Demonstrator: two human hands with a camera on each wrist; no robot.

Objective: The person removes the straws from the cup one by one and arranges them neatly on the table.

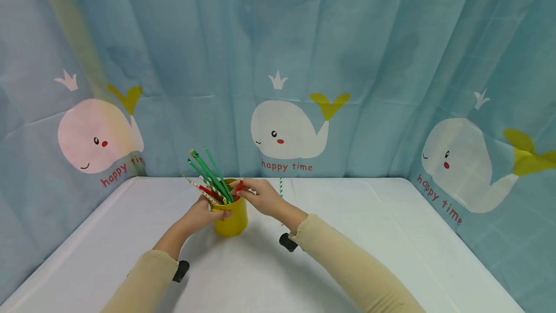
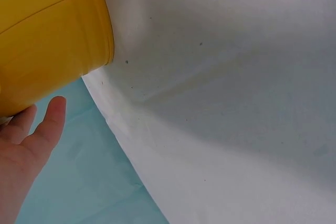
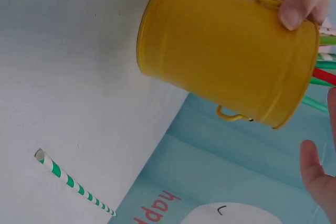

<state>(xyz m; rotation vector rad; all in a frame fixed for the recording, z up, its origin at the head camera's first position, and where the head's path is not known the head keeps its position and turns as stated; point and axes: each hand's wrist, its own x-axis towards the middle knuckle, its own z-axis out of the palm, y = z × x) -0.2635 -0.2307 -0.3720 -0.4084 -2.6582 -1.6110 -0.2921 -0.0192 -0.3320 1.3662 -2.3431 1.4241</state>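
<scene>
A yellow metal pail (image 1: 230, 223) with small side handles stands on the table, several paper straws leaning out of its mouth. My left hand (image 1: 201, 216) grips the pail near the rim, its thumb (image 3: 294, 11) pressed against the side in the right wrist view. At the pail's mouth, my right hand (image 1: 260, 197) pinches a red straw (image 1: 238, 189) between thumb and fingers. Green straws (image 1: 213, 173) rise highest from the pail; patterned white ones tilt left beside another red one. The straws' lower ends are hidden inside.
A green-and-white striped straw (image 3: 73, 180) lies on the white table (image 1: 369, 245), right of the pail. Behind the table hangs a blue curtain (image 1: 208, 62) printed with whales. Small black devices (image 1: 288, 242) are worn at both wrists.
</scene>
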